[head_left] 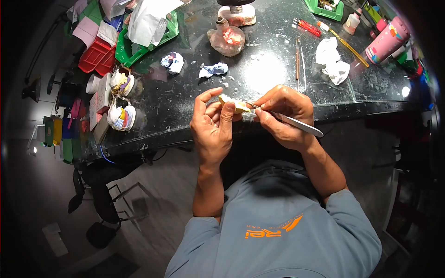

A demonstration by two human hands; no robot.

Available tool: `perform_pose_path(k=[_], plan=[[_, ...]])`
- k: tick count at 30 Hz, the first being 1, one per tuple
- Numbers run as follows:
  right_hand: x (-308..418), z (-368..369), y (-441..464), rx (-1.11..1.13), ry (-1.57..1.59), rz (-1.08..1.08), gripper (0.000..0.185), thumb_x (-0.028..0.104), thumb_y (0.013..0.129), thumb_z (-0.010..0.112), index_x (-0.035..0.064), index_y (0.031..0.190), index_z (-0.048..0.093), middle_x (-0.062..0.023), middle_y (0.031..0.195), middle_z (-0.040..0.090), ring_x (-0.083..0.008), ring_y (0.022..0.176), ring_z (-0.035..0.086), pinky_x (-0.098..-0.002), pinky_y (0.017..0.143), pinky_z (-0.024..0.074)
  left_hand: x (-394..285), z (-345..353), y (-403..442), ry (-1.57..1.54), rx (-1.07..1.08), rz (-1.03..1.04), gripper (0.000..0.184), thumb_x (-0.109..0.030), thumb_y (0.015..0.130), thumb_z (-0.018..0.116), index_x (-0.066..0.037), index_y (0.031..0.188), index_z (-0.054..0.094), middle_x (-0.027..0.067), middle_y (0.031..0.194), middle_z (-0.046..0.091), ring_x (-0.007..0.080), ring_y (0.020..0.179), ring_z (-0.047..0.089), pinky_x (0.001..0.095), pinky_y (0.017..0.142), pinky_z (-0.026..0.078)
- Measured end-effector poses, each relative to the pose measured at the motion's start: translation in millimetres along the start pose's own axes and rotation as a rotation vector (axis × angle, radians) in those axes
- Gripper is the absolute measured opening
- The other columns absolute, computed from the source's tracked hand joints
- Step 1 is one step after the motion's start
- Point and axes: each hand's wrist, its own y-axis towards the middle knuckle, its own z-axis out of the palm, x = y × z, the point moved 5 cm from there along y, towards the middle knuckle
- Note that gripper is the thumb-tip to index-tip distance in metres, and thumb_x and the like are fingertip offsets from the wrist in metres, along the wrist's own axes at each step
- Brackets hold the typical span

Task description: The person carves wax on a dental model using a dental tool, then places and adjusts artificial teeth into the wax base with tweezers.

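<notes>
My left hand (212, 127) pinches a small yellow-and-white dental piece (237, 106) between thumb and fingers, just over the table's near edge. My right hand (288, 113) is closed around a slim metal scalpel (299, 125) with a flat silver handle. The scalpel's tip points left and meets or nearly meets the right end of the dental piece; the fingers partly hide it. Beyond my hands, a crumpled pale-blue lump (213, 70) and a blue-white lump (172, 62) lie on the black table (185, 99).
Dental models (121, 116) stand at the left edge. Green trays (160, 34) and red trays (97, 54) are behind them. A glass burner-like vessel (227, 39) stands at the back. To the right lie thin tools (297, 59), white tissue (333, 62) and a pink bottle (388, 40).
</notes>
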Motion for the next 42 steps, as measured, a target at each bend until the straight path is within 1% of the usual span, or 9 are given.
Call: perform_pose_path(k=[6, 10, 16, 19, 22, 28, 31, 34, 42], plan=[[-4.1, -0.1, -0.6, -0.011, -0.012, -0.002, 0.012, -0.011, 0.094, 0.069, -0.0029, 0.095, 0.061, -0.0159, 0.098, 0.072, -0.0109, 0.077, 0.070, -0.0239, 0.065, 0.0563, 2.4, -3.9, 1.3, -0.023, -0.019, 0.027, 0.030, -0.015, 0.106, 0.069, 0.003, 0.128, 0.058, 0.0148, 0.104, 0.074, 0.0201, 0.094, 0.077, 0.0329, 0.078, 0.068], [-1.0, 1.6, 0.8, -0.149, -0.019, 0.057, 0.009, 0.001, 0.083, 0.079, 0.0004, 0.086, 0.070, -0.0115, 0.087, 0.076, -0.0173, 0.074, 0.071, -0.0309, 0.067, 0.0552, -0.1, -2.6, 0.1, -0.037, -0.061, 0.065, 0.029, -0.012, 0.104, 0.072, 0.002, 0.125, 0.058, 0.0143, 0.103, 0.073, 0.0205, 0.094, 0.077, 0.0338, 0.079, 0.069], [4.9, 2.6, 1.1, -0.111, -0.040, 0.008, 0.010, -0.003, 0.080, 0.077, -0.0004, 0.083, 0.068, -0.0119, 0.085, 0.074, -0.0168, 0.075, 0.073, -0.0287, 0.066, 0.0568, 3.1, -5.3, -1.9, -0.051, -0.079, 0.087, 0.029, -0.012, 0.102, 0.074, 0.002, 0.122, 0.058, 0.0140, 0.103, 0.072, 0.0209, 0.093, 0.076, 0.0345, 0.079, 0.069], [3.2, 1.7, 1.1, -0.083, -0.052, -0.116, 0.011, -0.005, 0.077, 0.075, -0.0005, 0.080, 0.066, -0.0104, 0.083, 0.072, -0.0152, 0.075, 0.072, -0.0297, 0.070, 0.0605, 0.5, -3.9, -2.1, -0.058, -0.101, 0.082, 0.030, -0.012, 0.102, 0.074, 0.003, 0.122, 0.058, 0.0140, 0.102, 0.071, 0.0206, 0.092, 0.076, 0.0344, 0.079, 0.070], [7.2, 1.2, 3.5, 0.013, -0.006, -0.190, 0.013, -0.015, 0.080, 0.065, -0.0029, 0.081, 0.061, -0.0139, 0.085, 0.067, -0.0154, 0.075, 0.071, -0.0401, 0.088, 0.0663, 1.0, -4.4, -1.6, -0.060, -0.105, 0.090, 0.030, -0.012, 0.102, 0.074, 0.003, 0.123, 0.058, 0.0140, 0.102, 0.071, 0.0206, 0.093, 0.076, 0.0344, 0.079, 0.070], [3.4, -0.3, 3.2, -0.019, 0.089, -0.075, 0.014, -0.017, 0.082, 0.065, -0.0028, 0.085, 0.062, -0.0125, 0.084, 0.065, -0.0142, 0.075, 0.071, -0.0438, 0.094, 0.0661, -0.1, -3.7, -1.7, -0.033, -0.087, 0.090, 0.031, -0.013, 0.104, 0.072, 0.004, 0.127, 0.059, 0.0158, 0.106, 0.073, 0.0216, 0.096, 0.076, 0.0347, 0.081, 0.069], [2.1, -0.8, 1.4, 0.006, 0.022, -0.009, 0.013, -0.016, 0.087, 0.066, -0.0036, 0.089, 0.063, -0.0128, 0.088, 0.067, -0.0129, 0.076, 0.071, -0.0366, 0.086, 0.0663, -0.7, -2.8, -0.7, -0.039, -0.091, 0.069, 0.033, -0.014, 0.104, 0.071, 0.006, 0.129, 0.060, 0.0193, 0.112, 0.074, 0.0224, 0.099, 0.076, 0.0347, 0.082, 0.069], [-0.7, 0.7, 1.4, -0.130, 0.067, 0.059, 0.007, 0.000, 0.084, 0.075, 0.0003, 0.084, 0.068, -0.0093, 0.081, 0.072, -0.0123, 0.070, 0.068, -0.0273, 0.061, 0.0509, 2.2, -2.6, -0.8, -0.047, -0.082, 0.011, 0.039, -0.014, 0.105, 0.071, 0.007, 0.135, 0.060, 0.0218, 0.117, 0.074, 0.0232, 0.102, 0.076, 0.0345, 0.084, 0.068], [-1.8, 0.0, 1.6, -0.110, 0.071, 0.102, 0.008, 0.002, 0.088, 0.078, -0.0007, 0.090, 0.071, -0.0082, 0.085, 0.072, -0.0103, 0.071, 0.067, -0.0265, 0.063, 0.0515, -2.1, 1.0, -1.6, 0.039, -0.012, 0.025, 0.064, 0.006, 0.092, 0.080, 0.008, 0.149, 0.053, 0.0213, 0.129, 0.069, 0.0236, 0.109, 0.074, 0.0329, 0.092, 0.065]])
